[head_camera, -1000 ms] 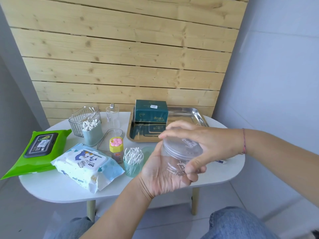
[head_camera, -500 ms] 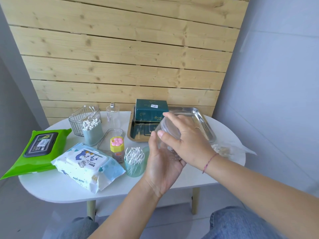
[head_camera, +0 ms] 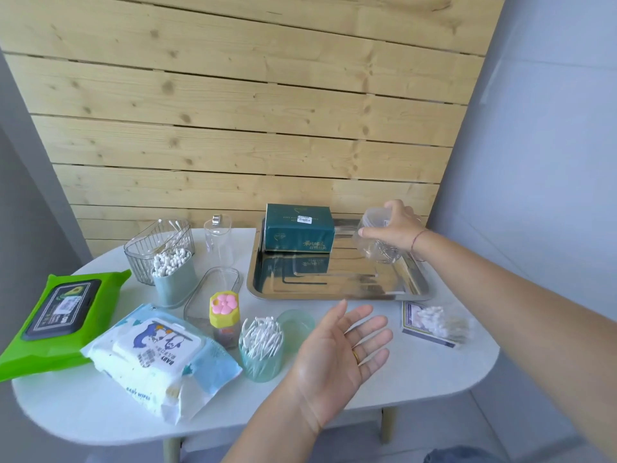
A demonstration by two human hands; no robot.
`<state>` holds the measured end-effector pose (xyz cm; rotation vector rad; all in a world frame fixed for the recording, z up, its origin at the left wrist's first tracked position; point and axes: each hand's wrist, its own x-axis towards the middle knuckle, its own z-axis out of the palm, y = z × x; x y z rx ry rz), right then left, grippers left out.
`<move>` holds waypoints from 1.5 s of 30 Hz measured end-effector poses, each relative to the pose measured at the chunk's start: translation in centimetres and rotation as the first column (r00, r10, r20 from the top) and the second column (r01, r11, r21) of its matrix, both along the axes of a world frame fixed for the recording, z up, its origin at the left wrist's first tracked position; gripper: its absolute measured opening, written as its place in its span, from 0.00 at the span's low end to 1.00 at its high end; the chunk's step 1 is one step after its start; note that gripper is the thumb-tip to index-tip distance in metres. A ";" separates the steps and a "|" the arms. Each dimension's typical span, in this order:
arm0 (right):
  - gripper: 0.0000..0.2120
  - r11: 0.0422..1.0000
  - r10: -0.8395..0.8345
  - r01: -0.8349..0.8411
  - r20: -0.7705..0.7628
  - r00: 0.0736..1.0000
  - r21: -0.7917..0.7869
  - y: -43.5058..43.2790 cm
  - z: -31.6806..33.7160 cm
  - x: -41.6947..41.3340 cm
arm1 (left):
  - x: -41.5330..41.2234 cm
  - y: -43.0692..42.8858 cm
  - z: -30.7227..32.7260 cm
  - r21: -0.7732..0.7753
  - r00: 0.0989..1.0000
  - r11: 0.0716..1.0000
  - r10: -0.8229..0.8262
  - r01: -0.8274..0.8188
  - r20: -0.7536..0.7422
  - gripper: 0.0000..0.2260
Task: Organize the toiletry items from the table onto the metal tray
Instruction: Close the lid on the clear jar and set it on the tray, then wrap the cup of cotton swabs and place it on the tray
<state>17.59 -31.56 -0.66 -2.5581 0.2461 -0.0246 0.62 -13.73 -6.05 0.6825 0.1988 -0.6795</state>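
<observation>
Right hand grips the clear jar over the metal tray; left hand spread open, empty.

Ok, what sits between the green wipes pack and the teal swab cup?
In the head view, the white baby wipes pack lies between the green wipes pack and the teal swab cup.

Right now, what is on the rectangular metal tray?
On the metal tray sits a dark green tissue box at the back left. The right hand holds a clear plastic jar over its right side; contact underneath is hidden.
</observation>
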 end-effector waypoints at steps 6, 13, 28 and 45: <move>0.44 0.991 0.073 -0.085 -0.112 0.991 -0.105 -1.4 -1.8 6.5 | 2.1 -0.2 -1.1 0.003 1.000 1.000 -0.017 0.017 -0.006 0.14; 0.43 0.975 0.149 -0.173 -0.160 0.976 -0.142 -2.6 -3.6 9.9 | 3.7 -0.8 -1.5 0.003 0.999 1.000 -0.008 0.009 -0.043 0.14; 0.46 0.935 0.193 -0.227 -0.148 0.970 -0.271 -2.9 -2.9 6.0 | 2.8 -0.9 -0.9 0.063 1.000 0.998 0.030 -0.030 0.000 0.16; 0.20 0.907 0.419 -0.420 -0.029 0.907 -0.040 -3.7 4.3 -17.0 | -2.4 -0.1 0.5 0.615 0.877 0.745 -0.084 -0.260 0.472 0.07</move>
